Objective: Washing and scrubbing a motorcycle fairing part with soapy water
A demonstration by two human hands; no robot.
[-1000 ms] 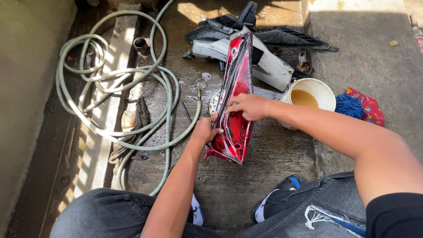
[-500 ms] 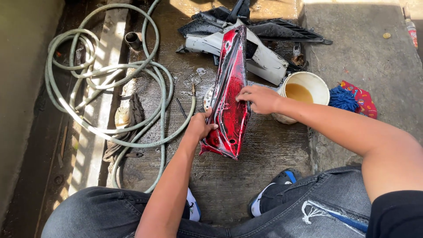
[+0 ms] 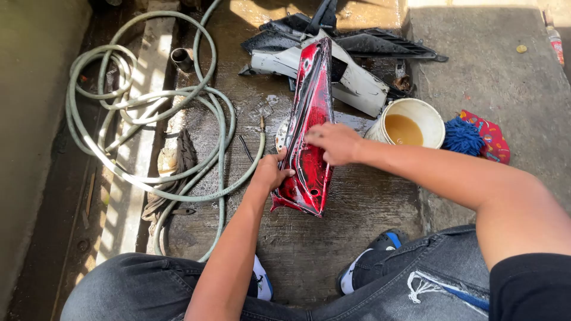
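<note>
The red panel [image 3: 309, 128] stands on edge on the wet floor [image 3: 357, 214] between both hands. The left hand [image 3: 270, 172] clasps its near edge; the right hand [image 3: 334, 142] lies flat, fingers together, on its face — best rubbed in firm strokes, with the left bracing it against tipping.

panel [image 3: 309, 125] glossy red, black marbling | hose [image 3: 148, 113] at 9 o'clock pale green | bucket [image 3: 410, 122] at 3 o'clock cream | mitt [image 3: 463, 137] blue
</note>
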